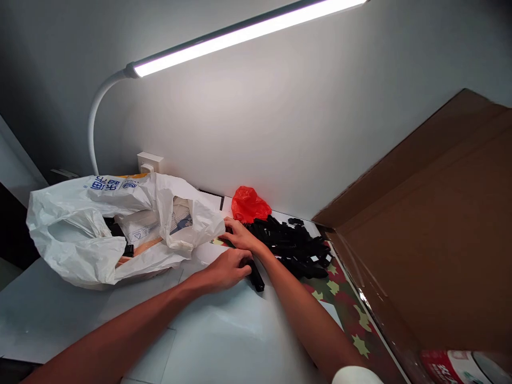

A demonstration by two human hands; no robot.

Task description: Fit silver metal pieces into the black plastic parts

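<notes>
My left hand (pixel 229 269) is curled on a long black bar-shaped piece (pixel 256 279) lying on the white tabletop (pixel 224 330). My right hand (pixel 240 234) reaches just beyond it, fingers bent and pressed at the other end of the same black piece, beside the edge of a white plastic bag (pixel 100 229). A heap of several similar black pieces (pixel 294 245) lies just right of my right hand.
A red plastic bag (pixel 248 204) sits against the wall behind the heap. A large open cardboard box (pixel 432 234) fills the right side. A lit bar lamp (pixel 240 34) arches overhead. A star-patterned sheet (pixel 352 314) lies under the heap. A wall socket (pixel 150 161) sits behind the white bag.
</notes>
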